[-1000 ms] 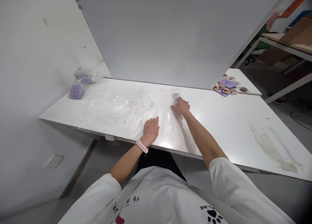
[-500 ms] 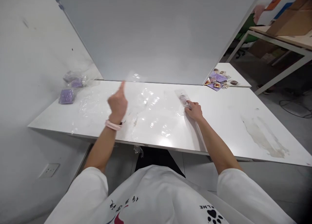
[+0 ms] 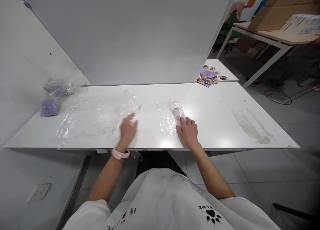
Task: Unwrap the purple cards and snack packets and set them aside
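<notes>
My right hand (image 3: 188, 131) rests on the table with its fingers on the lower end of a clear plastic packet (image 3: 177, 111). A small round brownish item shows inside the packet, but its kind is unclear. Against the packet's left side lies a flat clear plastic piece (image 3: 165, 120). My left hand (image 3: 128, 131), wearing a pale pink wristband, hovers empty with thumb and fingers apart. It is by the right edge of a large crumpled clear plastic sheet or bag (image 3: 97, 115).
A purple packet (image 3: 50, 107) and a clear bag with purple contents (image 3: 60, 90) lie at the table's left end. Several wrapped items and purple pieces (image 3: 209, 75) sit beyond the upright panel (image 3: 145, 36). A grey-brown stain (image 3: 252, 126) marks the table (image 3: 212, 123).
The view has shifted. My left hand has come down toward the near edge, its pointing finger now bent. My right hand and the packet are nearer the front edge.
</notes>
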Available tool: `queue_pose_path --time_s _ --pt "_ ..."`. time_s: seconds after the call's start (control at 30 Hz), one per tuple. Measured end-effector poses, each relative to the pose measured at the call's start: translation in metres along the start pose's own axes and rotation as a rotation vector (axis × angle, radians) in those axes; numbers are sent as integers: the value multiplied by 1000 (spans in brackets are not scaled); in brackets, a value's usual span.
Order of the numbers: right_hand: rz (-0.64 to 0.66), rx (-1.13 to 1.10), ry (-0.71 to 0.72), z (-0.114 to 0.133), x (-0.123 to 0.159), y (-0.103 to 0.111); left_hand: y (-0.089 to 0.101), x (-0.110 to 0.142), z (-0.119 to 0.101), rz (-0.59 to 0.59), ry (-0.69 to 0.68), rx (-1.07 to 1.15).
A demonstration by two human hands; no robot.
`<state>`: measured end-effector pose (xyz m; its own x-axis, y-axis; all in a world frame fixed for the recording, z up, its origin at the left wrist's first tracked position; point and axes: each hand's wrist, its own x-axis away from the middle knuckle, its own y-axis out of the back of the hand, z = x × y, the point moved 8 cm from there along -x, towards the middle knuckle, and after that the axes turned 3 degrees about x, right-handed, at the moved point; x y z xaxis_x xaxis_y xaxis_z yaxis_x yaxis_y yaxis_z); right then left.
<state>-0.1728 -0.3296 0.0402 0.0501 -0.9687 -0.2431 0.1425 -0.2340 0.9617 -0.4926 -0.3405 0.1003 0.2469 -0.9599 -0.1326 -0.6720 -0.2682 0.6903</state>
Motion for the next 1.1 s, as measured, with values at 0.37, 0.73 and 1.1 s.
queue_pose_path --time_s 0.37,0.73,1.1 --pt "161 10 33 10 -15 8 -157 21 -71 381 196 338" --pt "-32 -409 -275 -94 -2 22 -131 27 -59 242 242 376" --pt "32 -239 -66 -41 23 -5 -161 35 -74 455 360 513"
